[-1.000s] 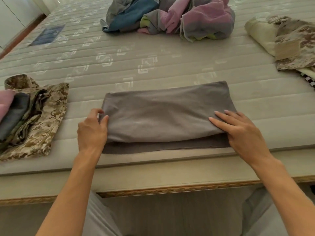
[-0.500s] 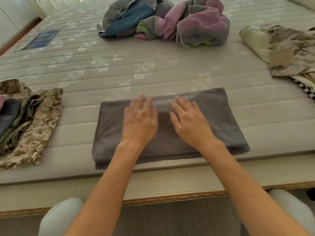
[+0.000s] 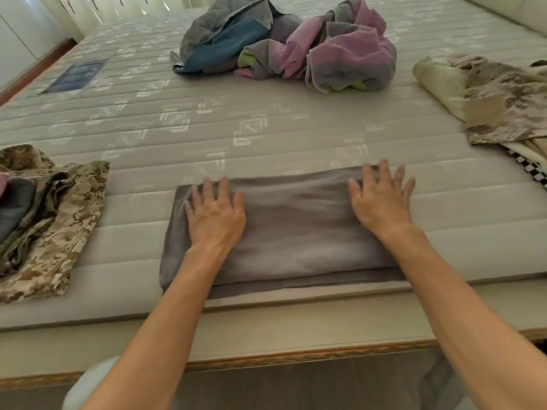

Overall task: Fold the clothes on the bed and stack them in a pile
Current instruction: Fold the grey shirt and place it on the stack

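Both hands, left hand (image 3: 214,213) and right hand (image 3: 380,199), press flat with spread fingers (image 3: 384,173) on the folded grey cloth rectangle (image 3: 296,232), whose long axis runs along the bed (image 3: 266,119) edge.

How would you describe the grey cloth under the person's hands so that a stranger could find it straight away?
Start at the near edge of the mattress, in the middle. There lies the grey cloth, folded into a flat rectangle, with the left hand and the right hand pressed flat on its two ends. Unlike the camouflage clothes to its left and the crumpled pink and blue heap beyond, it is plain and one colour.
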